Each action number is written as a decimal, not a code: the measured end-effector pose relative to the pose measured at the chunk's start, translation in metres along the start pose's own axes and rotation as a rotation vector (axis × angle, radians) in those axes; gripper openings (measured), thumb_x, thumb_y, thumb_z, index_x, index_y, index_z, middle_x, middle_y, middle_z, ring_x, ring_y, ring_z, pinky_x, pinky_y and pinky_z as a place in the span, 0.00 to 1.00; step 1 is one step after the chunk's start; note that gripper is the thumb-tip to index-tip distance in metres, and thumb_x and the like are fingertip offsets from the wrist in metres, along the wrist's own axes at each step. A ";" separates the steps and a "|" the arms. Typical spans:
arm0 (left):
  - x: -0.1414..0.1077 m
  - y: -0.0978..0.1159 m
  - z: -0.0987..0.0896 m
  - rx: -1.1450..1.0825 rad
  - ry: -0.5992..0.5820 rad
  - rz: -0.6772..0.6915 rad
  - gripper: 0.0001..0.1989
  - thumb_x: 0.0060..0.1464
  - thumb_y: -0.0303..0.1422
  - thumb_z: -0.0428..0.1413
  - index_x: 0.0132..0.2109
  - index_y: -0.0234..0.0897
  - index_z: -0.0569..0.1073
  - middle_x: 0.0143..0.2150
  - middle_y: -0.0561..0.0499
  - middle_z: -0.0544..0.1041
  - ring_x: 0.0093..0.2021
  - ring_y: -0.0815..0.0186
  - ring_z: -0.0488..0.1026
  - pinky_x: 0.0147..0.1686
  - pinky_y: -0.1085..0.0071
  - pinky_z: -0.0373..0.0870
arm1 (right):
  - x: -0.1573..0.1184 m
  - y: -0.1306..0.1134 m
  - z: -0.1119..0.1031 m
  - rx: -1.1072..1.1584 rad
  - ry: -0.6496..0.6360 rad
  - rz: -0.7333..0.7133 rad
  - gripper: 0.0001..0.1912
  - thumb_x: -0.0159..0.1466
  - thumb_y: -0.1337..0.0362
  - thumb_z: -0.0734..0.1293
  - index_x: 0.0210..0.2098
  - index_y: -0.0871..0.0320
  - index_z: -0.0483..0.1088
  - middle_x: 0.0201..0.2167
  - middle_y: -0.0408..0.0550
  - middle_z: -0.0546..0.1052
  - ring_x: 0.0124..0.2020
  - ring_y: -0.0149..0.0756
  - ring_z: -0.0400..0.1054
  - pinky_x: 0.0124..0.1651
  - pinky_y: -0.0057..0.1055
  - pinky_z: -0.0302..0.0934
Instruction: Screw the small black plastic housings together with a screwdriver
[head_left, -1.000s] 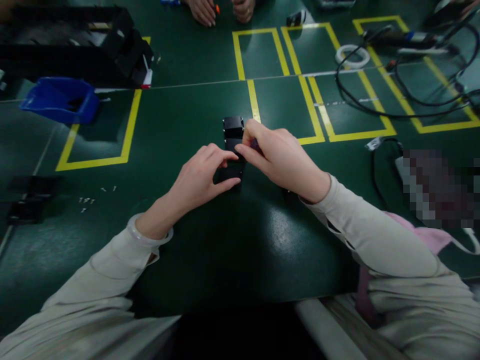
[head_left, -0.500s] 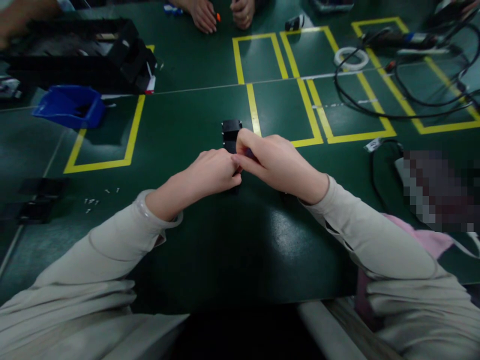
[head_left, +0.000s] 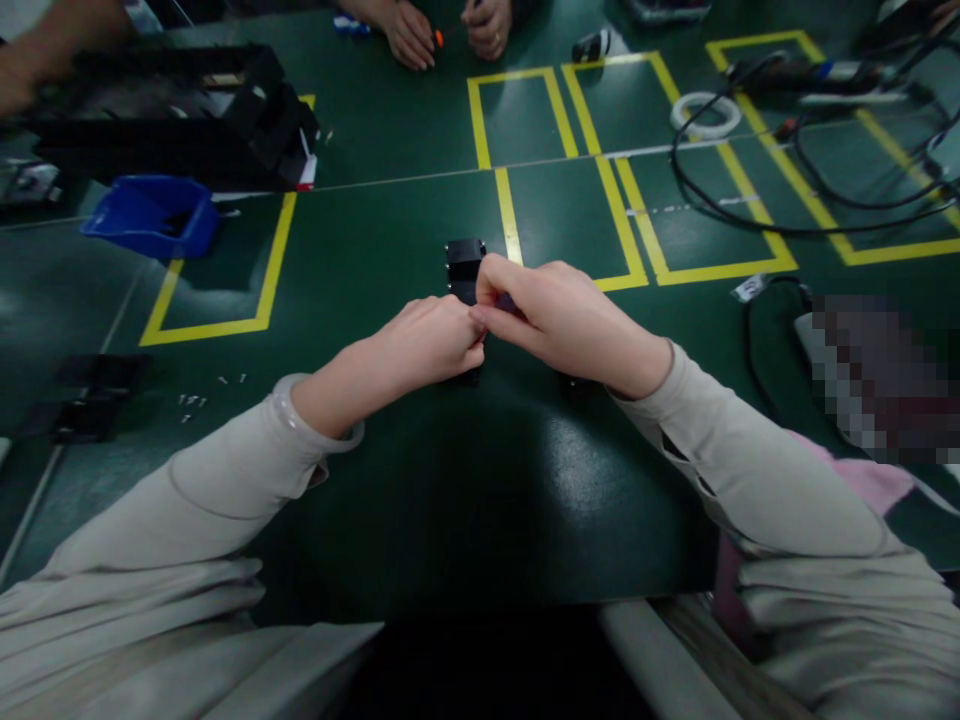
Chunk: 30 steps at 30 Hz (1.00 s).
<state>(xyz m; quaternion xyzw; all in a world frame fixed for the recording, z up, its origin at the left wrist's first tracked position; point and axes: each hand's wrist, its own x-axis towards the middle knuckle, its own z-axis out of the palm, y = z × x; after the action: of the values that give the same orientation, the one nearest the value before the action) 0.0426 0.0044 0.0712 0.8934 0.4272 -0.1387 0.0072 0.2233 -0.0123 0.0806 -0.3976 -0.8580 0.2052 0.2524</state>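
A black block-like part with small screws along its edges lies on the green table, partly under both hands. My left hand is closed at its near portion, with fingertips curled down over it. Against those fingertips, my right hand is pinched, and what it grips is hidden between the fingers. Several small screws lie loose to the left, beside more black parts. Another dark piece shows partly below my right wrist.
A blue bin and a black crate stand at the left. Another person's hands rest across the table. Cables, a white tape ring and a blurred-out object are at the right.
The view has shifted slightly, moving the left-side objects a little rightward in the picture. My right hand has shifted slightly right; both hands remain close together over the black part.
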 end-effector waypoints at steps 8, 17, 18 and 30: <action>-0.013 -0.005 0.003 -0.085 0.032 0.059 0.12 0.67 0.34 0.48 0.45 0.33 0.73 0.34 0.44 0.78 0.32 0.57 0.77 0.31 0.66 0.68 | -0.001 0.002 -0.006 0.050 0.074 -0.035 0.08 0.69 0.58 0.64 0.36 0.55 0.65 0.26 0.41 0.67 0.25 0.28 0.57 0.34 0.29 0.51; -0.068 -0.062 0.007 -0.436 0.164 -0.218 0.09 0.66 0.38 0.50 0.44 0.38 0.69 0.33 0.49 0.79 0.31 0.62 0.77 0.31 0.69 0.66 | -0.004 -0.002 -0.023 0.345 0.339 -0.031 0.16 0.70 0.50 0.64 0.35 0.56 0.70 0.27 0.40 0.71 0.24 0.24 0.63 0.31 0.27 0.59; -0.079 -0.075 0.013 -0.420 0.137 -0.278 0.09 0.66 0.38 0.51 0.44 0.38 0.69 0.32 0.49 0.79 0.31 0.62 0.77 0.31 0.69 0.66 | -0.004 -0.002 -0.023 0.389 0.332 -0.020 0.15 0.70 0.50 0.64 0.36 0.56 0.71 0.27 0.40 0.71 0.24 0.24 0.64 0.30 0.27 0.59; -0.171 -0.146 0.061 -0.148 -0.145 -0.581 0.12 0.68 0.42 0.43 0.45 0.40 0.66 0.39 0.47 0.73 0.36 0.58 0.72 0.31 0.70 0.60 | 0.000 -0.004 -0.015 0.675 0.307 -0.040 0.12 0.73 0.55 0.61 0.43 0.57 0.68 0.22 0.38 0.74 0.19 0.25 0.67 0.21 0.27 0.59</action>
<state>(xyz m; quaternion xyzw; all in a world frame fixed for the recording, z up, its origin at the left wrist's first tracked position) -0.1861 -0.0409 0.0720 0.7186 0.6722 -0.1669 0.0629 0.2298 -0.0122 0.0942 -0.3014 -0.7018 0.4096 0.4989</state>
